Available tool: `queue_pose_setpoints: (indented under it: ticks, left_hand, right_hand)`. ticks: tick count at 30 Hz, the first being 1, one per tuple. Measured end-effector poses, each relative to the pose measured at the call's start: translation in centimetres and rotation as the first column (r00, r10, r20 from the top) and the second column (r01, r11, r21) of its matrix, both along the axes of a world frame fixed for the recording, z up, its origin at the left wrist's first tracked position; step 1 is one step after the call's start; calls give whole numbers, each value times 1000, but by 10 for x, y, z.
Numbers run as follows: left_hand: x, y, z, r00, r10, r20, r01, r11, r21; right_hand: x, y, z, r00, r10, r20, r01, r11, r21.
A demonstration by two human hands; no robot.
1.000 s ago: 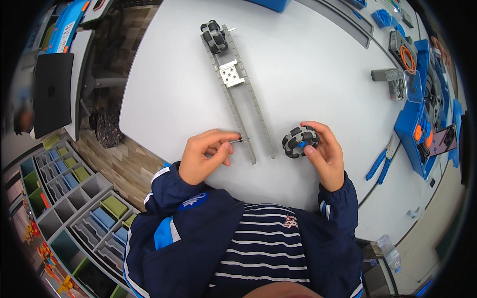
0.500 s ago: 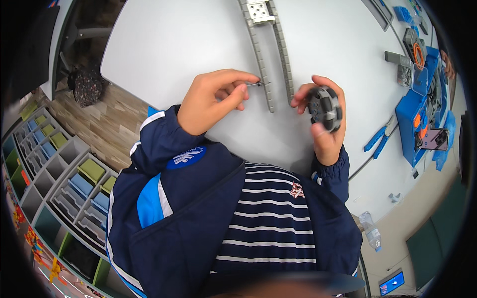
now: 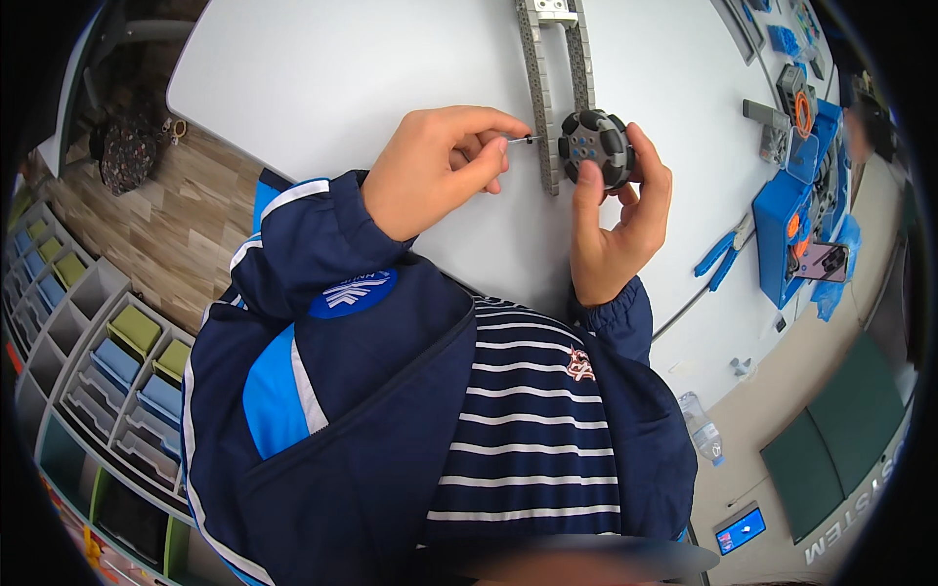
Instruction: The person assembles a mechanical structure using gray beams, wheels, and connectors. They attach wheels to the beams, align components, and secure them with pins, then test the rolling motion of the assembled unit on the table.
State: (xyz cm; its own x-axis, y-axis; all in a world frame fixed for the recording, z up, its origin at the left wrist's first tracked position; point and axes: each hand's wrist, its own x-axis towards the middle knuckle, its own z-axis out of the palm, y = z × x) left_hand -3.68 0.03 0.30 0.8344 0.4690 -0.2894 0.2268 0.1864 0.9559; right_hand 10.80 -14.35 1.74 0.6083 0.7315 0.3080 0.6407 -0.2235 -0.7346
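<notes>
My left hand (image 3: 435, 171) pinches a thin metal shaft (image 3: 519, 141) with a small black piece on it. The shaft's tip meets the left side of a long grey toothed beam (image 3: 540, 93). In my right hand (image 3: 625, 225) is a black-and-grey omni wheel (image 3: 598, 146) with blue marks on its hub. The wheel's face is turned up and toward the beam, just to its right, by the near end of a second, parallel beam (image 3: 583, 73). A light grey perforated block (image 3: 553, 8) joins the two beams at the far end. Whether the shaft passes through the beam cannot be made out.
On the table's right are blue-handled pliers (image 3: 723, 259), a blue bin (image 3: 772, 220) of parts, a phone (image 3: 824, 261) and a coiled orange cable (image 3: 803, 111). A plastic bottle (image 3: 702, 430) lies farther down at the right. Shelves with storage trays (image 3: 117, 361) stand at the left.
My right hand has brought the omni wheel left, up against the beams, and turned its face. The left hand still holds the shaft at the left beam. The view has shifted slightly.
</notes>
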Motion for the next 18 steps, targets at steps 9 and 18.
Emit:
queue_pose_setpoints:
  ticks: [9, 18]
  left_hand:
    - [-1, -2, -4, 999, 0, 37, 0, 1000, -8]
    - [4, -4, -8, 996, -12, 86, 31, 975, -220]
  right_hand:
    - [0, 1, 14, 998, 5, -58, -14, 987, -162]
    - [12, -2, 16, 997, 80, -13, -81, 990, -118]
